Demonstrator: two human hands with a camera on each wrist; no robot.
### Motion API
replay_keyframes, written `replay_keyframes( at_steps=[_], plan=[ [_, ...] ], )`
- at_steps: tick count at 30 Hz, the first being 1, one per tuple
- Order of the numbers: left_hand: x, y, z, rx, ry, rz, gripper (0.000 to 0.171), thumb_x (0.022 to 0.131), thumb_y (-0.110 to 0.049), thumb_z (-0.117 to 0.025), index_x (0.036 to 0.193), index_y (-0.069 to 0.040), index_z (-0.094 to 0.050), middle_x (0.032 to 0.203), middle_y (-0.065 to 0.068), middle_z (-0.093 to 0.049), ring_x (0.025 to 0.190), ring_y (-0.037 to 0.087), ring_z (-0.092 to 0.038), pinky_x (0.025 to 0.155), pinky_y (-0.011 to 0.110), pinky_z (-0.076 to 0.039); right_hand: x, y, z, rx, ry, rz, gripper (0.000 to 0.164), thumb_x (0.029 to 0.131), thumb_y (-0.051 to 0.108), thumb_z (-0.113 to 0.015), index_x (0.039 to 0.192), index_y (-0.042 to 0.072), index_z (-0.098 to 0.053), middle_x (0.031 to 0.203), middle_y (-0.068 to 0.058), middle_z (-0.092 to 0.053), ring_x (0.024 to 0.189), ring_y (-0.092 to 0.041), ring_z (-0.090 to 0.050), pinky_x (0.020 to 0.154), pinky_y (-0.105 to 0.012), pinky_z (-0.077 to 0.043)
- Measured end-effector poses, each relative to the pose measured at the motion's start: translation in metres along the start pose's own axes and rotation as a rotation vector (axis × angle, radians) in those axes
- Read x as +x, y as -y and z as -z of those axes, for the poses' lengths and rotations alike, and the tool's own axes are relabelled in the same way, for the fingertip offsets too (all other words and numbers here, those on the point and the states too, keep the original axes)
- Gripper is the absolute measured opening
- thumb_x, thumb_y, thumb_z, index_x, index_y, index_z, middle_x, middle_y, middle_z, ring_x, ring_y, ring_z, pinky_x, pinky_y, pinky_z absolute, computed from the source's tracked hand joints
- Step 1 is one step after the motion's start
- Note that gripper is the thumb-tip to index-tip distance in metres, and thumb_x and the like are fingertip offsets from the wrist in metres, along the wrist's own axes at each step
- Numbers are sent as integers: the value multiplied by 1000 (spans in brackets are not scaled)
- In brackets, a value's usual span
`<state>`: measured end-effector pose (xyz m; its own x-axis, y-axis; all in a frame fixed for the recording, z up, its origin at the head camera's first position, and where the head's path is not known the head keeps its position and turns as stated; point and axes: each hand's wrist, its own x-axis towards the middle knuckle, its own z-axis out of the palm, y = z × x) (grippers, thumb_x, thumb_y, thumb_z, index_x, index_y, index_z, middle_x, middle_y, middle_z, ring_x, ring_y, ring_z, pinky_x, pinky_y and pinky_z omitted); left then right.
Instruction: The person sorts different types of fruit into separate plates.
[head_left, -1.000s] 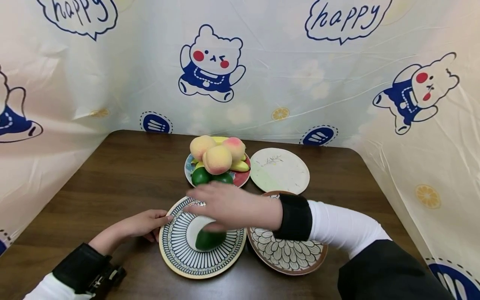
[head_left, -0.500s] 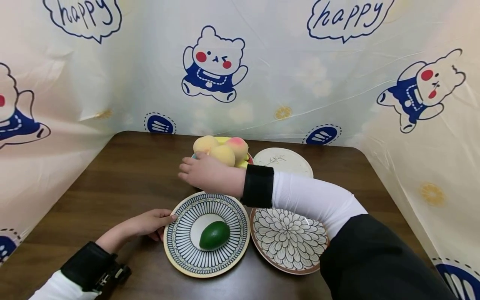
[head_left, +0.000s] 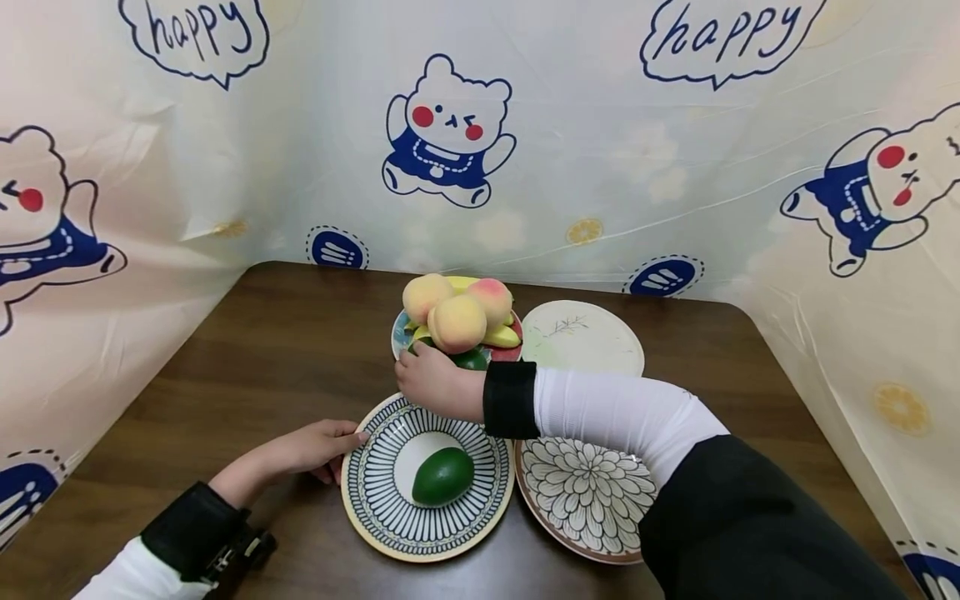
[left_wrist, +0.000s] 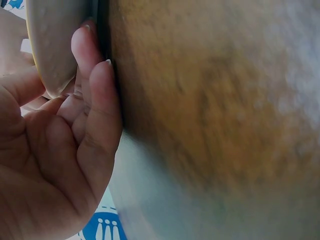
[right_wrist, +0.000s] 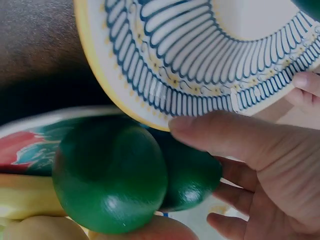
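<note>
My left hand [head_left: 311,450] pinches the left rim of a striped plate [head_left: 375,517]. In the left wrist view its thumb lies over the rim, with the fingers [left_wrist: 102,95] underneath. A green avocado [head_left: 443,477] lies on that plate. Farther back, my right hand [head_left: 438,383] is at the front of the fruit plate [right_wrist: 30,150], thumb and fingers around one avocado [right_wrist: 190,180], largely covered by the hand in the head view. Beside it sits another avocado [right_wrist: 110,180]. Several peaches [head_left: 457,323] are piled behind them, over yellow bananas [head_left: 501,336].
A brown-rimmed plate with a petal pattern [head_left: 588,492] stands right of the striped one, partly under my right sleeve. Behind it is a pale plate [head_left: 585,337]. A printed cloth [head_left: 540,183] hangs around the wooden table [head_left: 300,333].
My right hand has gone from above the striped plate to the fruit plate, then settled around an avocado there. The left hand keeps its hold on the rim. The head view has shifted slightly.
</note>
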<state>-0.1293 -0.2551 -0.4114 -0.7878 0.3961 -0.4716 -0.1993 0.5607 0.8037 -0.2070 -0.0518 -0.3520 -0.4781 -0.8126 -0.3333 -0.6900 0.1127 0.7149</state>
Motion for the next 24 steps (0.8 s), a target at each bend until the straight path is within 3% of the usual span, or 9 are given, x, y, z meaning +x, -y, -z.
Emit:
replay_keyframes(
  at_steps=[7,13,24],
  plan=[
    [2,-2,1,14,-1,7,30,110,-24,-43,105,1,-60,66,-3,-58,63,12,-57,58,28,-49,6,-2,-2,-35,48,-22,41,112,24,-36,149,32,-53,155,10,-52,143,-10,-47,117,-30,-41],
    [1,-3,2,6,8,9,30,111,-23,-42,108,1,-60,66,-3,-58,62,12,-56,58,28,-49,12,-5,-4,-32,70,3,41,112,23,-38,151,30,-50,158,6,-49,146,-13,-46,120,-32,-39],
    [2,-3,2,12,8,13,30,110,-22,-43,106,1,-60,66,-3,-58,63,12,-56,58,27,-49,19,-6,-16,58,11,-40,39,111,22,-39,146,31,-54,149,6,-57,134,-14,-54,112,-31,-45]
  ],
)
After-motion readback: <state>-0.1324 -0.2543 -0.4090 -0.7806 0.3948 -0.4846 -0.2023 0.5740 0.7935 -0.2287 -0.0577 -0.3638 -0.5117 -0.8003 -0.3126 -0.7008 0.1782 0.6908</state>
